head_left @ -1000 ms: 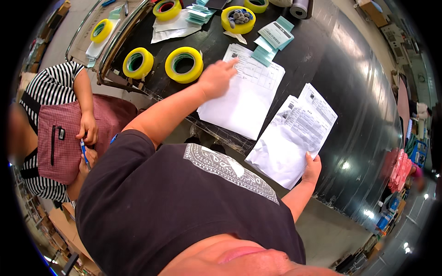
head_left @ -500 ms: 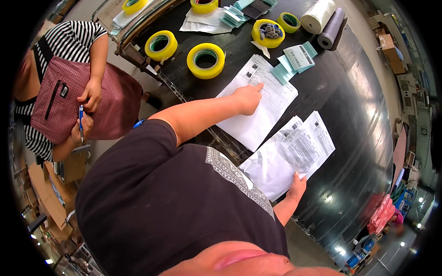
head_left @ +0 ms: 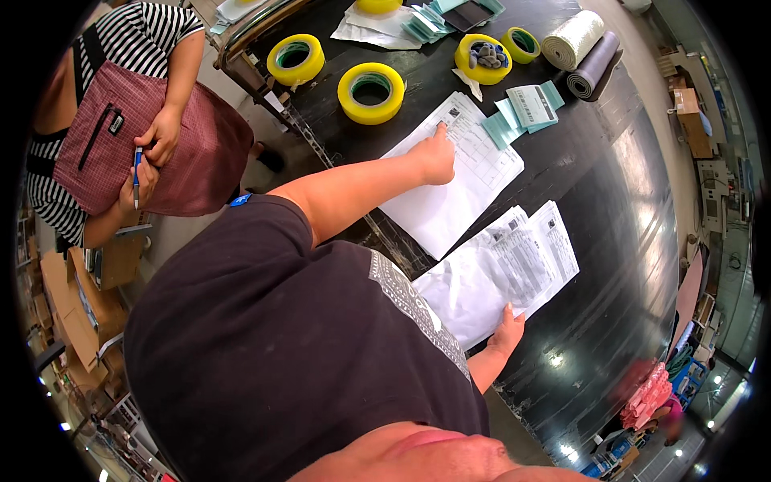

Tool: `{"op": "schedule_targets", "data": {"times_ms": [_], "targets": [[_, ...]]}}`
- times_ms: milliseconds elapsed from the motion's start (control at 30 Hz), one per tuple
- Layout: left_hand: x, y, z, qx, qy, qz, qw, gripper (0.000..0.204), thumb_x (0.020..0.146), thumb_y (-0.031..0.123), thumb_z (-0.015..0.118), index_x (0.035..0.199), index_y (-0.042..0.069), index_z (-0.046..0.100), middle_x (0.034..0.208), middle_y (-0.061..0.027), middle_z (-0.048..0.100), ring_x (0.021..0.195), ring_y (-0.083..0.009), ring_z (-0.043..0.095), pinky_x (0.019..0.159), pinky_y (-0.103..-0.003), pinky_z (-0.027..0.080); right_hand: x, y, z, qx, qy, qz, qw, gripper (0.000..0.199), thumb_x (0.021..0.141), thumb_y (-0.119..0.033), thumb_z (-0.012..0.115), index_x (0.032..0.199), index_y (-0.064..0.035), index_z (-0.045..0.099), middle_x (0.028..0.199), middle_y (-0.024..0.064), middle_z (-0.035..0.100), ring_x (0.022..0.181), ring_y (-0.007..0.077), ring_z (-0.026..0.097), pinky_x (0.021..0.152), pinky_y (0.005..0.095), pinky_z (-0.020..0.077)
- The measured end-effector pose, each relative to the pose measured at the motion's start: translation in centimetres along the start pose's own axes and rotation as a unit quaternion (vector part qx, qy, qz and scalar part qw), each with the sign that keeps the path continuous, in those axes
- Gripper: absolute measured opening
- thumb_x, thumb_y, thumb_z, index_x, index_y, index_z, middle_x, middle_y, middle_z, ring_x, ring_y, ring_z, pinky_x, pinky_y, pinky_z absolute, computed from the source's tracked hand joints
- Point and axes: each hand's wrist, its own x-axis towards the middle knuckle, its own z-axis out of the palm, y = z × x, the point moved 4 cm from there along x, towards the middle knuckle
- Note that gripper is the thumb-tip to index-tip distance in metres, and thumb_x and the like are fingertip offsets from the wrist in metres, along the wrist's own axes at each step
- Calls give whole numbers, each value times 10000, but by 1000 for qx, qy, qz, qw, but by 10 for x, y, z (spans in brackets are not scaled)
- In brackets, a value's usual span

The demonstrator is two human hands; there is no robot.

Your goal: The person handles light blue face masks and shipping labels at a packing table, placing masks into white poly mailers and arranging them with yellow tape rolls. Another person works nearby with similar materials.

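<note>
My left hand (head_left: pixel 436 154) rests on a stack of flat white mailing bags (head_left: pixel 490 171) with printed labels. Its index finger points out and touches the top label near its far edge, while the other fingers curl in and hold nothing. Nearer to me and to the right, my right hand (head_left: pixel 504 331) grips the right edge of a second bunch of white mailing bags (head_left: pixel 462 293). These are fanned, so several printed labels show, and the surface is crinkled. The thumb lies on top; the fingers beneath are hidden.
Rolls of yellow tape (head_left: pixel 371 94) stand on the black table (head_left: pixel 610 233), one holding grey pieces (head_left: pixel 487 55). Pale green folded slips (head_left: pixel 522 111) lie beside the left stack. Two rolled sheets (head_left: pixel 593 64) are at the far right. A person (head_left: pixel 161 145) holding a blue pen (head_left: pixel 137 178) stands left.
My left index finger has slid leftward and away across the top label. My right hand keeps its grip on the fanned bags. The whole view has shifted slightly.
</note>
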Motion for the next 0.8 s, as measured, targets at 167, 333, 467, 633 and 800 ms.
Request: {"op": "schedule_targets", "data": {"times_ms": [167,333,467,633,800], "targets": [[4,1,7,52,2,39,998,366,767,132,584,1083,-53,580,1454,-358,238,1005,-371,624,887,-401,494,0,0,0,6,-5,-2,1000,304,900,-59,575,1184,41,534,1105,110,617,974,192,579,889,337,448],[1,13,4,96,-23,65,993,350,783,69,570,1118,-28,597,1504,-257,241,1074,-343,596,890,-399,505,0,1,-1,-5,0,-6,1000,287,898,-64,580,1163,42,544,1103,110,619,970,193,580,887,336,450],[-3,21,4,130,-30,93,987,296,789,46,541,1069,-21,608,1516,-189,269,1043,-332,606,864,-408,510,0,0,0,17,-1,-2,1000,288,895,-66,584,1159,45,549,1103,106,624,968,194,584,884,338,453],[-2,25,6,161,-36,94,982,312,794,54,538,1088,-20,612,1521,-190,261,1039,-335,604,860,-400,515,2,1,1,11,7,7,1000,300,894,-65,585,1173,39,549,1100,103,628,969,192,585,885,337,453],[-3,28,6,184,-63,104,975,381,787,62,565,1160,-16,583,1540,-176,227,1122,-347,564,893,-378,502,3,4,-1,18,4,-1,1000,318,889,-69,599,1186,29,545,1111,104,628,975,196,586,898,344,451]]}}
